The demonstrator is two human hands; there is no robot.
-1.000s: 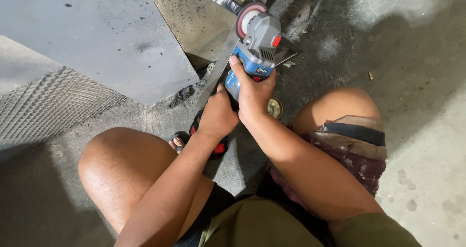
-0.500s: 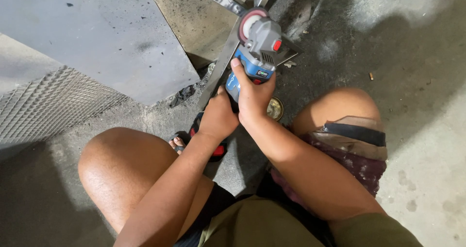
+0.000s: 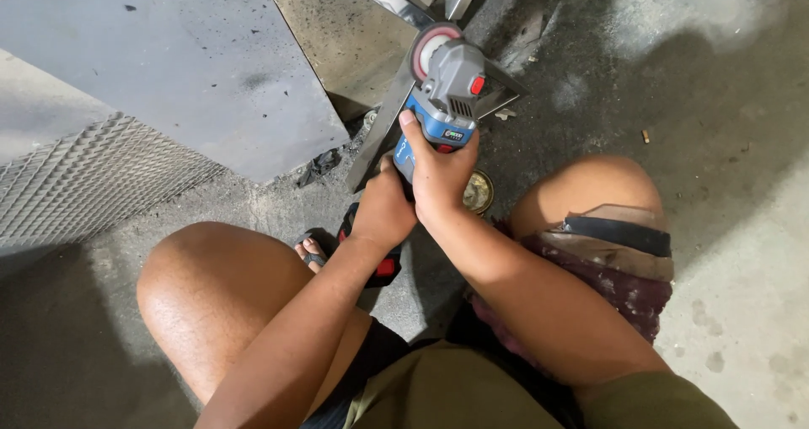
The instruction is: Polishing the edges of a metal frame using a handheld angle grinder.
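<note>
Both hands, left hand (image 3: 383,210) and right hand (image 3: 440,166), grip angle grinder (image 3: 447,96); steel angle bar (image 3: 383,126) beneath, mesh sheet (image 3: 76,180) left.

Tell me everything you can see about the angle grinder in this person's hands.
The angle grinder has a blue body, a grey gear head with a red button, and a reddish disc at its far end, inside a guard. It points away from the person. The right hand wraps its body from above and the left hand grips lower down. The disc sits at a slanted metal bar; contact is unclear.
</note>
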